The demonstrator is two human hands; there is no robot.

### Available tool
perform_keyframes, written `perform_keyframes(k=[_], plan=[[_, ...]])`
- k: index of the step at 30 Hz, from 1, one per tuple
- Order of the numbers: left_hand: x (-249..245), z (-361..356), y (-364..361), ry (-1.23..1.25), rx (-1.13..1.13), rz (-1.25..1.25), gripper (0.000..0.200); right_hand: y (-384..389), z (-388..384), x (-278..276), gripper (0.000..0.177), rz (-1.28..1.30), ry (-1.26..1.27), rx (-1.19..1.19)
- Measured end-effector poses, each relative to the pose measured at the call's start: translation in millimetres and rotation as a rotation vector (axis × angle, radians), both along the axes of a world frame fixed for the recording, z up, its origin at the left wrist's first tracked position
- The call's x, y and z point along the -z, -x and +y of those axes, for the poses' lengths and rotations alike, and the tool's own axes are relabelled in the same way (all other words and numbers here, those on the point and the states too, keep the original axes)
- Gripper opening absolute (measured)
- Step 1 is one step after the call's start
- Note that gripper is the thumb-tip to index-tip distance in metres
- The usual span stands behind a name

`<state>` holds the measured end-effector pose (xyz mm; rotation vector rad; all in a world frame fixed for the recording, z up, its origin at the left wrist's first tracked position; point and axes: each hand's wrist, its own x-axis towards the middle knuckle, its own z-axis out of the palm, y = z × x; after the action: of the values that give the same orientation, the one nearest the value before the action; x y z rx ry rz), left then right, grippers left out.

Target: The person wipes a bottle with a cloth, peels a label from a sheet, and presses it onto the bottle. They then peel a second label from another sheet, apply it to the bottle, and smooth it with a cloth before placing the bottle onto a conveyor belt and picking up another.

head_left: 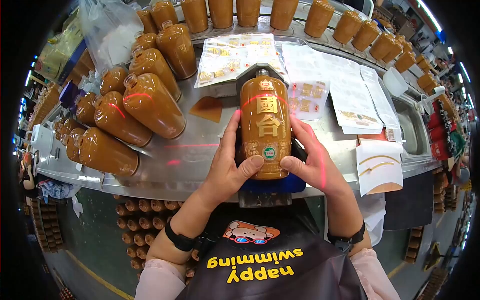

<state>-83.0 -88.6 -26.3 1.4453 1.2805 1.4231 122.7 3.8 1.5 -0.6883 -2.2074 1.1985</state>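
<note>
Head view has both hands on a glossy brown ceramic-look bottle [265, 145], gold Chinese characters on the front, green round emblem down near the base. It's at the near edge of the metal tabletop [195, 170], neck pointing away from the person, over a dark holder and a blue cloth [275, 186]. Can't really tell how much it leans.

Left hand [227, 162]: grip part-open, cupping one side, thumb on the lower front. Right hand [317, 160] mirrors that on the other side, so the bottle sits between them.

Off to the left there's a cluster of plain brown bottles [155, 105], with an amber flat piece [206, 109] nearby. Just beyond the holder lies a gold-printed decal sheet [235, 57]. Right side has white sheets [345, 90], a white card with gold strips [379, 167], then a sink [412, 127].
</note>
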Motion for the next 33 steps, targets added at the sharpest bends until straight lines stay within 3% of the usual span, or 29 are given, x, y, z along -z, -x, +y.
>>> perform_keyframes(k=[5, 8, 11, 15, 21, 25, 33], plan=[[-1, -5, 9, -0.063, 0.09, -0.008, 0.107, -1, 1, 0, 0.085, 0.023, 0.032, -0.016], [6, -18, 16, -0.09, 0.046, 0.54, 0.11, -3, 3, 0, 0.084, 0.032, 0.06, -0.039], [8, -18, 16, -0.086, 0.001, 0.606, 0.11, -3, 1, -6, 0.081, 0.037, 0.112, -0.035], [-20, -22, 15, -0.174, -0.069, 0.942, 0.105, 0, -5, -8, 0.078, 0.078, 0.247, -0.014], [1, -3, 4, -0.055, 0.02, -0.192, 0.08, 6, -8, -12, 0.073, 0.024, 0.209, 0.041], [7, 1, -5, -0.037, -0.112, 0.029, 0.072, 6, -7, -3, 0.072, 0.04, 0.217, 0.073], [4, 2, -6, -0.013, -0.135, -0.013, 0.071, 7, -7, -1, 0.071, 0.047, 0.205, 0.085]])
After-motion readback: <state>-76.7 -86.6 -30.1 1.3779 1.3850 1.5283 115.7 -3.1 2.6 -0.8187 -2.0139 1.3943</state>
